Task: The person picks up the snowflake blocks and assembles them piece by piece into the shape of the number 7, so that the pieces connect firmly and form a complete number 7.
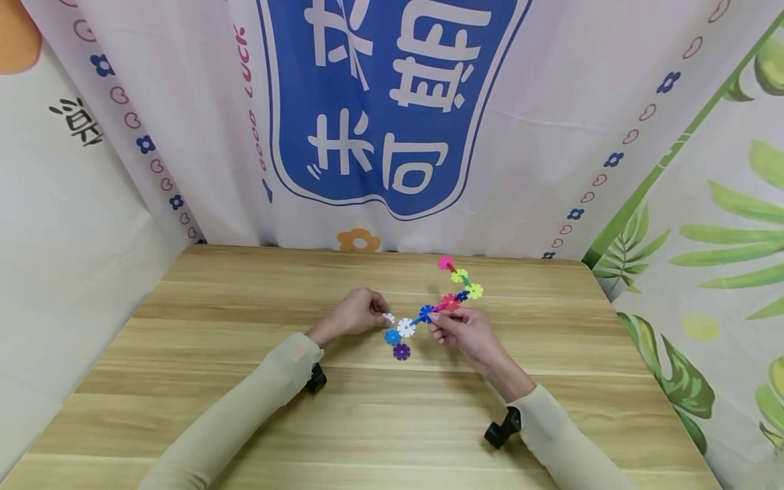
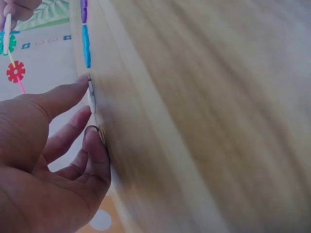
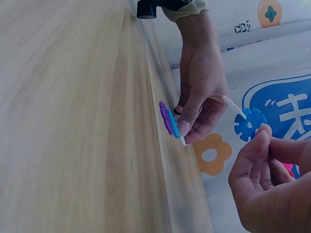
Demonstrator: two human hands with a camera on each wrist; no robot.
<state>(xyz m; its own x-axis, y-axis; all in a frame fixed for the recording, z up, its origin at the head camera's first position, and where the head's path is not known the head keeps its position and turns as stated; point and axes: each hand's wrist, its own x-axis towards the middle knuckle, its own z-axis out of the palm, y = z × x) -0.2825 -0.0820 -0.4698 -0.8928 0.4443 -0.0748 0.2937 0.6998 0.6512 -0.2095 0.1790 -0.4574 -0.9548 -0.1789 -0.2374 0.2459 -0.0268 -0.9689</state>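
Observation:
My left hand [image 1: 358, 312] is down at the tabletop, its thumb and fingers pinching a white notched disc [image 1: 388, 318] by the edge. Beside that disc, a light blue disc [image 1: 393, 337] and a purple disc [image 1: 401, 352] lie flat on the wood. My right hand [image 1: 468, 335] holds up a zigzag chain of interlocking snowflake discs, pinching it at a blue disc [image 3: 250, 124]. A white disc [image 1: 405, 327] forms the chain's near left end; a pink disc [image 1: 446, 262] tops the far end. In the left wrist view a red disc [image 2: 16, 72] shows in the chain.
The wooden table [image 1: 245, 422] reaches back to a printed curtain [image 1: 527, 170] along its far edge. More patterned cloth [image 1: 723, 327] hangs at the right. Black wrist cameras [image 1: 503, 427] sit at both sleeves.

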